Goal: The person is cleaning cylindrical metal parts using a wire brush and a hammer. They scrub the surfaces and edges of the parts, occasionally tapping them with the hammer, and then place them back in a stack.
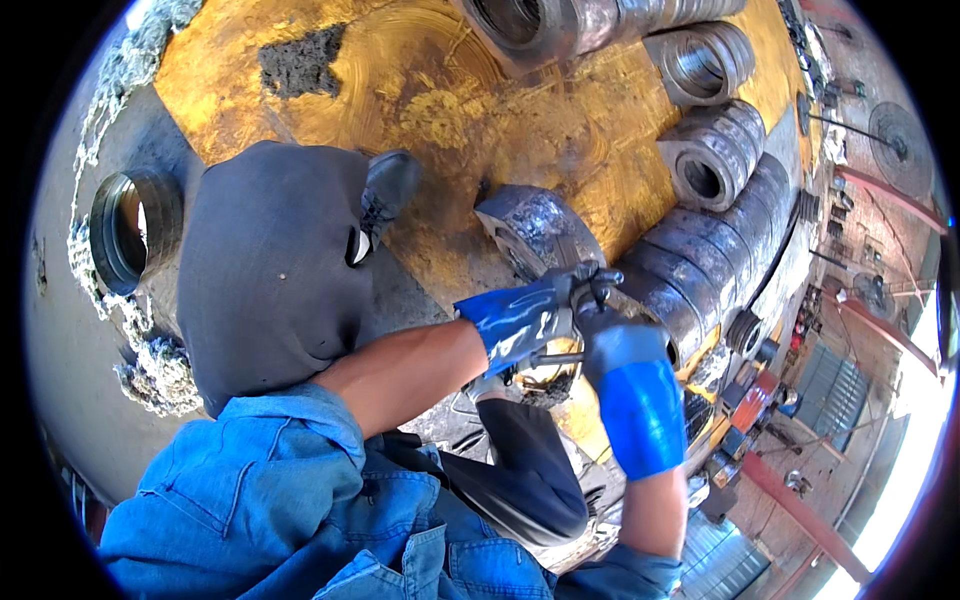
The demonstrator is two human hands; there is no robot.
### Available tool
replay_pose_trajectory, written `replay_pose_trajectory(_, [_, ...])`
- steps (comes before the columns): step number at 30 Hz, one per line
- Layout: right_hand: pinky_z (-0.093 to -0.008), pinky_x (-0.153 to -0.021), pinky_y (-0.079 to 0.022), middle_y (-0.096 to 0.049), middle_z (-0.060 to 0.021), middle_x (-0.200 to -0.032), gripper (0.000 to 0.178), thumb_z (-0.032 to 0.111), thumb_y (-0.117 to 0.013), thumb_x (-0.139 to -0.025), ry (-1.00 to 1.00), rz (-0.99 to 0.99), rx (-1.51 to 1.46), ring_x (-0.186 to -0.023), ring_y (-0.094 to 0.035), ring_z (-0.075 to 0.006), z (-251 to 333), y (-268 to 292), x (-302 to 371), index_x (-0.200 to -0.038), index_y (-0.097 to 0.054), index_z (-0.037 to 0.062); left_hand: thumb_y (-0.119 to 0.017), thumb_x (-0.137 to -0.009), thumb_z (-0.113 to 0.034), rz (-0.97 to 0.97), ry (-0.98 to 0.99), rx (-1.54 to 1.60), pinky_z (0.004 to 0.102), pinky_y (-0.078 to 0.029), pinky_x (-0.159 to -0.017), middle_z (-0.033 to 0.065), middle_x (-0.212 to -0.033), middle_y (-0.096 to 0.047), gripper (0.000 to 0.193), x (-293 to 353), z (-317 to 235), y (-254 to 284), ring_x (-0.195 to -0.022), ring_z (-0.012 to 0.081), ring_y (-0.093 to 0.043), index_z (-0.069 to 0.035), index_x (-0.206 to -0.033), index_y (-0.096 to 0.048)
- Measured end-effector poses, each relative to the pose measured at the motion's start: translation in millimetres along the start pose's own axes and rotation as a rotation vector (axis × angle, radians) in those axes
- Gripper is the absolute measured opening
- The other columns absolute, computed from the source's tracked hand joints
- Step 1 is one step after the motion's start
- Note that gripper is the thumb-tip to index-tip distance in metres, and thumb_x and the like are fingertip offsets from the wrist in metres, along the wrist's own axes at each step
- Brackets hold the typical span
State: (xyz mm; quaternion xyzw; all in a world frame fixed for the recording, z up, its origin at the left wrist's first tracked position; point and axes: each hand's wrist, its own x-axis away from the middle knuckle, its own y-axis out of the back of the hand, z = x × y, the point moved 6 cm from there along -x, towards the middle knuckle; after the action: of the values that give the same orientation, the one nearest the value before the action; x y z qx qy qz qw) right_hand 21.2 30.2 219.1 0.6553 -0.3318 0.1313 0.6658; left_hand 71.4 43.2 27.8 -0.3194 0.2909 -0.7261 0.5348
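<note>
My left hand [545, 309], in a blue rubber glove with a dark coating, reaches in front of me with its fingers closed against my right hand. What they pinch, if anything, is hidden. My right hand [608, 335], gloved alike, is curled closed around a thin metal rod [557, 358] that sticks out leftward below the left glove. Just beyond both hands lies a thick steel ring [545, 222] on its side, its bore partly turned to me. The gloves cover part of the ring's near edge.
Rows of heavy steel rings [715, 255] line the right of the yellow-stained floor [430, 115], with more rings [560, 25] at the far side. Another ring [135, 230] stands at left beside pale fibrous scrap [160, 375]. My bent knee [275, 270] is close by my left arm. Fans [895, 145] stand far right.
</note>
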Motion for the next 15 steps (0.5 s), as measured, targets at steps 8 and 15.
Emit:
replay_pose_trajectory(8, [-0.0551, -0.078, -0.048, -0.067, -0.0218, -0.1, 0.024, 0.016, -0.053, -0.092, 0.162, -0.147, -0.114, -0.093, -0.067, -0.039, -0.4, 34.4, 13.7, -0.112, -0.06, 0.0048, -0.04, -0.109, -0.031, 0.118, -0.07, 0.147, 0.0522, -0.06, -0.079, 0.0156, -0.086, -0.073, 0.043, -20.5, -14.8, -6.7, -0.075, 0.0293, -0.072, 0.001, -0.127, -0.062])
replay_pose_trajectory(15, [-0.0541, -0.075, -0.047, -0.065, -0.0247, -0.093, 0.017, 0.013, -0.053, -0.09, 0.168, -0.149, -0.107, -0.088, -0.065, -0.0421, 1.5, 45.0, 17.3, -0.103, -0.061, 0.0033, -0.044, -0.107, -0.033, 0.146, -0.061, 0.13, 0.0461, -0.058, -0.077, 0.0125, -0.085, -0.07, 0.041, -4.4, -8.4, -29.3, -0.074, 0.0281, -0.068, 0.0, -0.117, -0.066])
